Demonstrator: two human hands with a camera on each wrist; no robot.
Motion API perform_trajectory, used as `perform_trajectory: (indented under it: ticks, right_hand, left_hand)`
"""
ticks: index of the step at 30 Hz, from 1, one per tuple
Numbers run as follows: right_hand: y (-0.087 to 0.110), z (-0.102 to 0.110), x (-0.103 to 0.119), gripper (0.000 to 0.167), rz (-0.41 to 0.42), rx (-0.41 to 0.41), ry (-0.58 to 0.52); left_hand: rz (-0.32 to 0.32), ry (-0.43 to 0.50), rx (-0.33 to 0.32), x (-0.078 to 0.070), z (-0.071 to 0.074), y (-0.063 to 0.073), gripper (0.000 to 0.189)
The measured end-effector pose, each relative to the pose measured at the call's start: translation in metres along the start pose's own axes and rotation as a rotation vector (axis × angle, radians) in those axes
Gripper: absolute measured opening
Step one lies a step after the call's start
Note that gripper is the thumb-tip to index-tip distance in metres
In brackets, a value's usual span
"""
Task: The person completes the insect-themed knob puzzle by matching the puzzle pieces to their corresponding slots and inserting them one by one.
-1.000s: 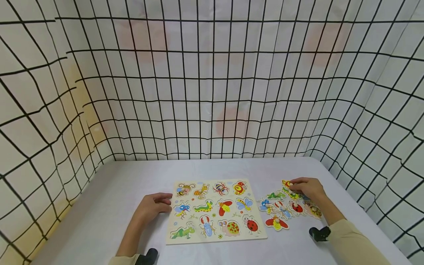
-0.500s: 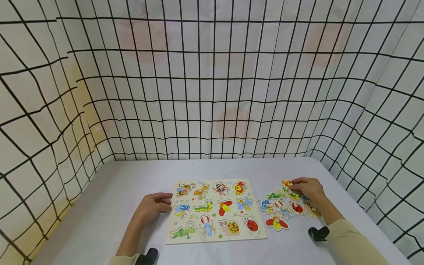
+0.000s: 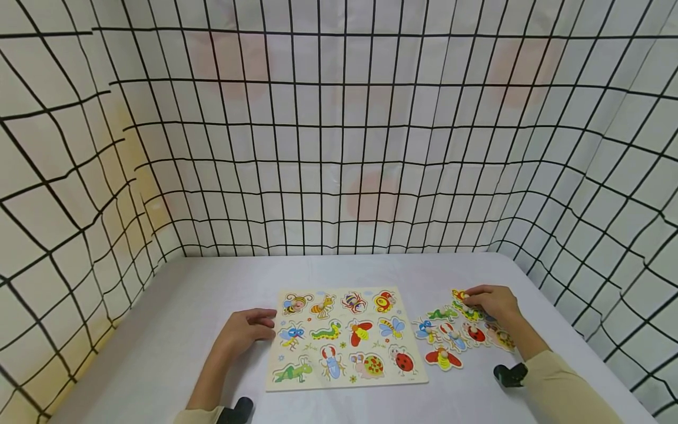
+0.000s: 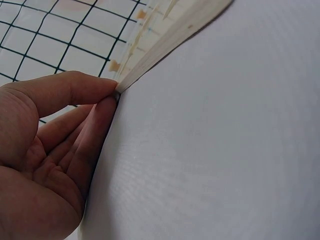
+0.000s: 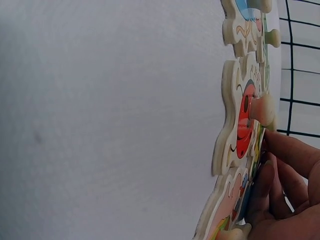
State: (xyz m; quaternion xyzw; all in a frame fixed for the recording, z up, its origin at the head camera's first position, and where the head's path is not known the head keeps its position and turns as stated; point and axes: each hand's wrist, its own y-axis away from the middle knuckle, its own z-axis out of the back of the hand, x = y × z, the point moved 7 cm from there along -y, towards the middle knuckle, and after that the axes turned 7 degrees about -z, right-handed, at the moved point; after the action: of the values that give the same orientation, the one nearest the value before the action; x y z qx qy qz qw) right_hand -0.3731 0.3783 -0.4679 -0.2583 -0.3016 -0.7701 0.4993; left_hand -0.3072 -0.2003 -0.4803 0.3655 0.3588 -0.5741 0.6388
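Note:
A wooden insect puzzle board [image 3: 339, 386] lies flat on the table. My left hand [image 3: 242, 330] rests at its left side. In the left wrist view, the thumb and finger meet the edge of the board [image 4: 165, 50], where two wooden knobs stand up. My right hand [image 3: 495, 303] is over the far end of a cluster of loose knobbed pieces. Its fingertips are at a red-and-yellow insect piece [image 3: 457, 294]. The right wrist view shows a ladybug piece [image 5: 246, 117] just beside the fingers, which partly hide the pieces behind it.
Other loose pieces lie right of the board: a grasshopper [image 3: 441, 313], a blue mosquito [image 3: 425, 330], a stag beetle [image 3: 452, 337], a snail [image 3: 502, 337] and a red-winged fly [image 3: 442, 357]. White walls with a black grid [image 3: 339, 176] surround the table [image 3: 212, 282].

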Motion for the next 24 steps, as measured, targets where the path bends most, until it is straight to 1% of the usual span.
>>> perform_trajectory:
  ticks: [9,16,24]
  right_hand:
    - [0.002,0.0007,0.0018,0.043,-0.009,-0.029,0.006]
    - [0.004,0.0015,0.0042,0.04,0.011,-0.028,0.004]
    - [0.0013,0.0016,0.0027,0.037,-0.004,-0.055,-0.009]
  left_hand:
    - [0.0,0.0,-0.005,0.0001,-0.0005,-0.0002,0.044]
    - [0.001,-0.001,-0.007,0.0012,-0.0002,-0.0008,0.044]
    - [0.008,-0.003,-0.007,0.0011,-0.0001,-0.001,0.044]
